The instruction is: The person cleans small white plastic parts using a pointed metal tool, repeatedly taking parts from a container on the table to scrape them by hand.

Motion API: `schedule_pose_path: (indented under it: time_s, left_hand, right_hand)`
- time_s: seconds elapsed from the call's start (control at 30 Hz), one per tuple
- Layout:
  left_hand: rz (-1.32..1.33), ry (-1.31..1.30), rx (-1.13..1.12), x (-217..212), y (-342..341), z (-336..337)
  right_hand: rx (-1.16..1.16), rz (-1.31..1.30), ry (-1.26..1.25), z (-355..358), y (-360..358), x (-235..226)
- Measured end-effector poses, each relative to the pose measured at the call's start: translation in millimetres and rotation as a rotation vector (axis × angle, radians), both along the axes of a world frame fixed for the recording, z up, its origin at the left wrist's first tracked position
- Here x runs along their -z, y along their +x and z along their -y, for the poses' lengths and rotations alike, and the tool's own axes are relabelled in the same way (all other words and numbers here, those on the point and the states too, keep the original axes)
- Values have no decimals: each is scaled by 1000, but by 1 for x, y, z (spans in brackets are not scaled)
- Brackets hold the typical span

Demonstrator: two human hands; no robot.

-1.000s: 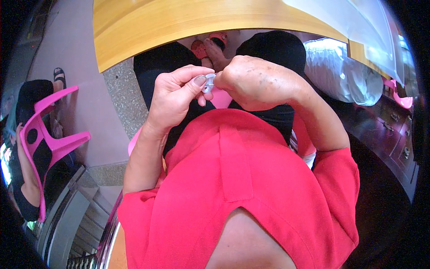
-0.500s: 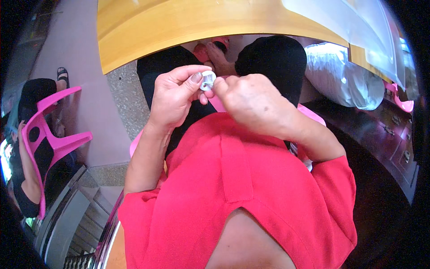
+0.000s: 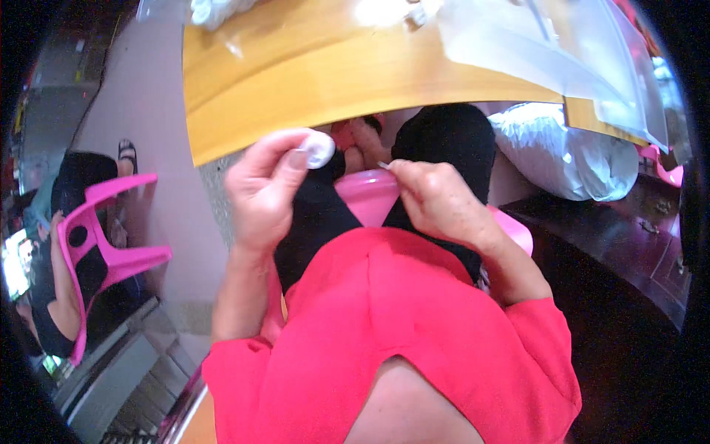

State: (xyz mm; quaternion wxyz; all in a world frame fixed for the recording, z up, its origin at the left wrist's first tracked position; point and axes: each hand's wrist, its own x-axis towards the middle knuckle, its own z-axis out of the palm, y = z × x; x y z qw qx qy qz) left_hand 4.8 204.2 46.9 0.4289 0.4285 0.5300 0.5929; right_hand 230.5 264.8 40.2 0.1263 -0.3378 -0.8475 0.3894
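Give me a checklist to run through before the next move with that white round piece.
1. Left hand grip on the small white round piece: ok, pinched at the fingertips.
2. Right hand grip on the thin pale sliver: ok, though the sliver is too small to identify.
3. Hands apart: ok.
4. Piece over the lap, below the wooden table edge: ok.
5. Piece's condition: cannot tell.

A small piecework spot: wooden table (image 3: 310, 89), plastic bags (image 3: 547, 52), pink plastic chair (image 3: 96, 244) (tiled floor).
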Motion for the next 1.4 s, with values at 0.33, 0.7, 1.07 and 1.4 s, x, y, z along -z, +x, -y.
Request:
schedule_pose_path:
  time_s: [0.33, 0.7, 1.07, 1.4]
  left_hand:
    - [-691, 340, -462, -120, -110, -219]
    - [-888, 288, -14, 14, 66, -229]
    - [191, -217, 20, 6, 72, -153]
    - [657, -246, -17, 9, 78, -35]
  right_hand:
    - [-21, 50, 82, -7, 10, 12]
    - [-95, 80, 60, -6, 13, -2]
    - [248, -335, 110, -16, 17, 3]
    - [432, -484, -207, -6, -9, -6]
